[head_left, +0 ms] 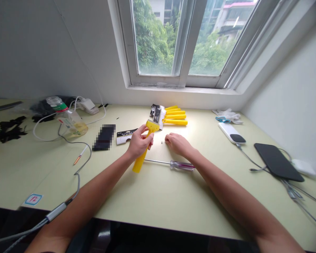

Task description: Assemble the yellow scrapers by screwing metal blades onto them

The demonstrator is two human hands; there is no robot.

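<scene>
My left hand (139, 143) is closed around a yellow scraper (140, 162), its head tilted up and its handle slanting down toward me. To the right, my right hand (177, 143) rests on the table with its fingers curled together; whatever they hold, if anything, is hidden. Just left of those fingertips lies a tiny metal piece (162, 142), too small to name for sure. A screwdriver (181, 166) with a clear and purple handle lies below both hands, its shaft pointing left and its handle end beside my right forearm.
Behind my hands lie several yellow scrapers (175, 122) with black-and-white packaging (157, 113). A card sleeve (125, 136) and a dark phone (104, 137) are left. A bottle (73, 121) and cables stand farther left. Gloves (228, 116), a white device (231, 133) and a black power bank (277, 161) lie right.
</scene>
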